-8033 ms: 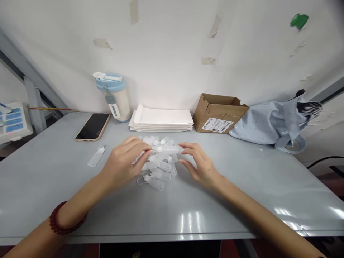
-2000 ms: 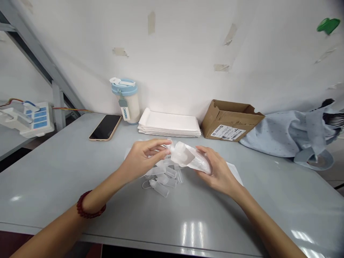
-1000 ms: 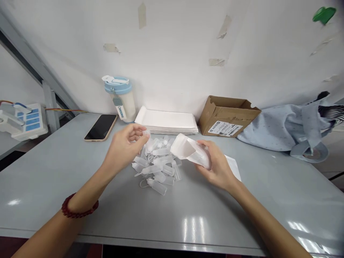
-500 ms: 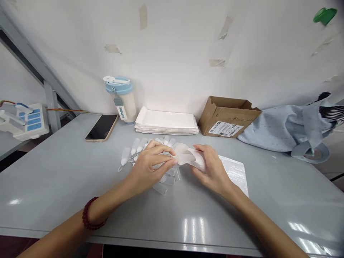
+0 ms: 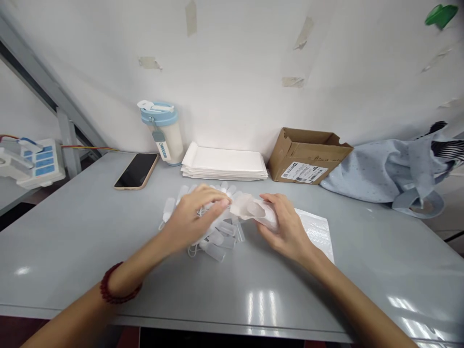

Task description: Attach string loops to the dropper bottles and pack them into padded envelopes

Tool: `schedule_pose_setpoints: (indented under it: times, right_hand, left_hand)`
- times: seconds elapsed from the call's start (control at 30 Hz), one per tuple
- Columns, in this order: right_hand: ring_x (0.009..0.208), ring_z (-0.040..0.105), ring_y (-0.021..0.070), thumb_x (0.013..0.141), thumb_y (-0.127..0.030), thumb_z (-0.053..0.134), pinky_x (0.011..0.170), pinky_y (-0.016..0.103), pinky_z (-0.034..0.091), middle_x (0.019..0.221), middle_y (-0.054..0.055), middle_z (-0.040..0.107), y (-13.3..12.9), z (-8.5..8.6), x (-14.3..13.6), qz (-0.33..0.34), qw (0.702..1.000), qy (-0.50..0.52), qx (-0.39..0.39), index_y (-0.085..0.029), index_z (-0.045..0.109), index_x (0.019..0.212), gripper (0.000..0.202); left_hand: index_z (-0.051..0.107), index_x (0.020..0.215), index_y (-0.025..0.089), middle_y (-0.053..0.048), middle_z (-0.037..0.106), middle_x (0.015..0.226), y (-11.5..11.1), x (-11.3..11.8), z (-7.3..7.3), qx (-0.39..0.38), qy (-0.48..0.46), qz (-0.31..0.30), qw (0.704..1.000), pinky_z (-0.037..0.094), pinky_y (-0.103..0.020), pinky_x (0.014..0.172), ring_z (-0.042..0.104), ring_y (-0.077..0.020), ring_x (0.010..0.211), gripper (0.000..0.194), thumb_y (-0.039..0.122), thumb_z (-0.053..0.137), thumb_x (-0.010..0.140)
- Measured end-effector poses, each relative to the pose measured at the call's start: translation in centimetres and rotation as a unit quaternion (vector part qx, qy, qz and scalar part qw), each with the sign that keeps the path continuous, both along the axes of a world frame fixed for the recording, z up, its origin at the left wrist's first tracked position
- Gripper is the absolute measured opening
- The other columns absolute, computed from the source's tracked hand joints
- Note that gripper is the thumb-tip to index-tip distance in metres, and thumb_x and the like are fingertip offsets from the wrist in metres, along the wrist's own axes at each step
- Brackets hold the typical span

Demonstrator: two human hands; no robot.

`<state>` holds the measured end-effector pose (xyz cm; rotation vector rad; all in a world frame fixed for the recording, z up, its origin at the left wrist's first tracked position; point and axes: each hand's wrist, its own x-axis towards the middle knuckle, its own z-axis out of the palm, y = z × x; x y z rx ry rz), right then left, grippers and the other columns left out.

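My right hand (image 5: 284,224) grips a thin, translucent white wrapping sheet (image 5: 250,207), curled like a tube with its loose end toward the left. Just left of that end is my left hand (image 5: 195,215), smeared by motion; thumb and fingertips come close together, and whether anything is between them cannot be made out. Under and around the left hand lies a pile of small translucent plastic bottles (image 5: 214,250) with thin cord loops; the hand hides part of it. A white bubble mailer (image 5: 317,234) lies flat beside my right wrist, partly covered by it.
Along the wall stand a blue-lidded tumbler (image 5: 165,135), a stack of white mailers (image 5: 224,162) and an open cardboard box (image 5: 308,157). A phone (image 5: 136,171) lies at left, a light blue cloth bag (image 5: 369,169) at right. A power strip (image 5: 39,162) sits off the table's left side.
My left hand has drawn back slightly left from the sheet's end, uncovering more bottles below it. The right hand holds its place, and the sheet's loose end has shifted shape.
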<state>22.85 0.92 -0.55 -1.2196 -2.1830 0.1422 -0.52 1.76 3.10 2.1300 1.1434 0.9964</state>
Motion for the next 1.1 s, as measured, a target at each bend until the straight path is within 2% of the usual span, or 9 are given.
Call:
schedule_pose_setpoints:
  times: [0.07, 0.17, 0.27, 0.4, 0.5, 0.6, 0.7, 0.93, 1.1]
  right_hand:
    - [0.095, 0.051, 0.0283, 0.076, -0.023, 0.054, 0.078, 0.042, 0.044, 0.105, 0.011, 0.054, 0.1, 0.1, 0.2, -0.006, 1.000, 0.003, 0.006, -0.020, 0.040, 0.120, 0.046]
    - [0.097, 0.051, 0.0286, 0.077, -0.023, 0.054, 0.079, 0.042, 0.044, 0.107, 0.011, 0.054, 0.3, 0.3, 0.5, -0.012, 1.000, 0.005, 0.014, -0.021, 0.039, 0.121, 0.046]
    - [0.098, 0.051, 0.0287, 0.077, -0.023, 0.055, 0.079, 0.042, 0.044, 0.107, 0.012, 0.053, 0.4, 0.3, 0.6, -0.015, 1.000, 0.003, 0.016, -0.020, 0.039, 0.121, 0.047]
    - [0.099, 0.050, 0.0287, 0.076, -0.023, 0.056, 0.081, 0.043, 0.043, 0.109, 0.012, 0.053, 0.4, 0.3, 0.5, -0.012, 1.000, -0.001, 0.020, -0.020, 0.038, 0.122, 0.049]
    - [0.099, 0.050, 0.0290, 0.076, -0.023, 0.056, 0.081, 0.043, 0.043, 0.110, 0.012, 0.053, 0.2, 0.2, 0.5, -0.007, 1.000, -0.002, 0.019, -0.020, 0.037, 0.123, 0.050]
    - [0.098, 0.050, 0.0287, 0.076, -0.023, 0.056, 0.081, 0.043, 0.043, 0.110, 0.012, 0.053, 0.0, 0.2, 0.4, 0.002, 1.000, -0.001, 0.018, -0.020, 0.037, 0.123, 0.051]
    - [0.096, 0.050, 0.0280, 0.076, -0.022, 0.056, 0.079, 0.042, 0.044, 0.109, 0.012, 0.053, -0.2, 0.3, 0.3, 0.009, 1.000, 0.003, 0.016, -0.019, 0.037, 0.123, 0.051]
    - [0.097, 0.049, 0.0274, 0.075, -0.020, 0.058, 0.078, 0.042, 0.043, 0.109, 0.012, 0.052, -0.5, 0.4, 0.0, 0.021, 0.999, 0.020, 0.029, -0.019, 0.037, 0.123, 0.052]
    - [0.096, 0.049, 0.0269, 0.074, -0.018, 0.057, 0.078, 0.041, 0.043, 0.109, 0.012, 0.051, -0.7, 0.4, -0.1, 0.034, 0.998, 0.031, 0.039, -0.018, 0.037, 0.123, 0.053]
  left_hand:
    - [0.067, 0.078, 0.022, 0.000, 0.066, 0.074, 0.5, -1.4, 0.8, -0.036, 0.065, 0.048, 0.996, 0.042, -0.027, 0.064, 0.054, -0.0170, 0.070, 0.024, 0.039, 0.052, 0.086]
    - [0.066, 0.074, 0.024, 0.003, 0.053, 0.054, 0.9, -3.2, 1.3, -0.128, 0.178, 0.010, 0.976, 0.032, -0.025, 0.047, 0.045, -0.0135, 0.050, 0.024, 0.047, 0.059, 0.077]
    - [0.064, 0.070, 0.024, 0.004, 0.051, 0.052, 0.7, -3.4, 0.8, -0.165, 0.228, -0.012, 0.960, 0.029, -0.024, 0.045, 0.044, -0.0128, 0.047, 0.024, 0.048, 0.065, 0.069]
    - [0.054, 0.056, 0.021, 0.005, 0.046, 0.049, 0.2, -2.5, 0.4, -0.159, 0.254, -0.020, 0.954, 0.030, -0.025, 0.049, 0.041, -0.0125, 0.047, 0.024, 0.039, 0.062, 0.071]
    - [0.056, 0.058, 0.021, 0.004, 0.044, 0.047, 0.2, -2.5, 1.4, -0.191, 0.198, -0.019, 0.961, 0.029, -0.024, 0.045, 0.040, -0.0118, 0.045, 0.024, 0.039, 0.060, 0.074]
    - [0.062, 0.069, 0.022, 0.003, 0.053, 0.054, 0.4, -3.0, 2.5, -0.187, 0.039, 0.045, 0.981, 0.036, -0.023, 0.045, 0.048, -0.0124, 0.049, 0.022, 0.043, 0.061, 0.076]
    - [0.065, 0.078, 0.022, 0.000, 0.061, 0.063, 0.5, -3.0, 2.9, -0.153, -0.086, 0.091, 0.980, 0.045, -0.023, 0.053, 0.055, -0.0136, 0.056, 0.021, 0.042, 0.062, 0.078]
    - [0.069, 0.086, 0.019, 0.000, 0.066, 0.071, 0.3, -2.1, 2.3, -0.181, -0.067, 0.080, 0.978, 0.050, -0.019, 0.056, 0.060, -0.0123, 0.063, 0.020, 0.036, 0.068, 0.075]
    - [0.071, 0.087, 0.021, 0.001, 0.067, 0.075, 0.1, -1.6, 1.8, -0.196, -0.079, 0.014, 0.977, 0.050, -0.017, 0.057, 0.060, -0.0109, 0.065, 0.019, 0.036, 0.065, 0.079]
